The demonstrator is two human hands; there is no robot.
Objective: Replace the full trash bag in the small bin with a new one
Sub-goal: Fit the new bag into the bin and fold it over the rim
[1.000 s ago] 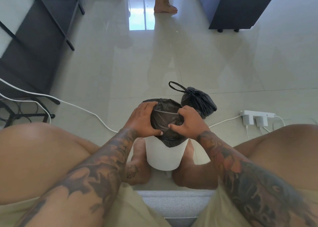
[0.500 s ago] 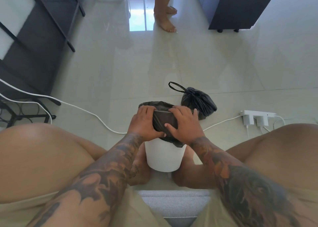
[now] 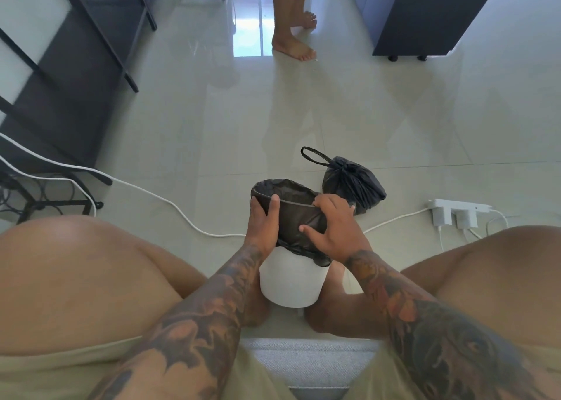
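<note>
A small white bin (image 3: 291,284) stands on the floor between my feet. A new black trash bag (image 3: 299,219) lines it, with its mouth open and its edge folded down over the rim. My left hand (image 3: 262,225) grips the bag-covered rim on the left, thumb hooked over the top. My right hand (image 3: 334,232) holds the right side, its fingers over the rim and its thumb spread on the folded plastic. The full black bag (image 3: 355,184), tied with a loop handle, lies on the floor just behind the bin to the right.
A white power strip (image 3: 458,210) with plugs lies right of the bin, and a white cable (image 3: 158,198) runs across the floor on the left. A black shelf frame (image 3: 76,75) stands far left and a dark cabinet (image 3: 425,14) at the back right. Another person's bare feet (image 3: 291,43) are on the tiles behind.
The bunched bag has been spread open and pulled down over the bin's rim. My hands moved apart to the rim's sides. The other person's feet stepped nearer.
</note>
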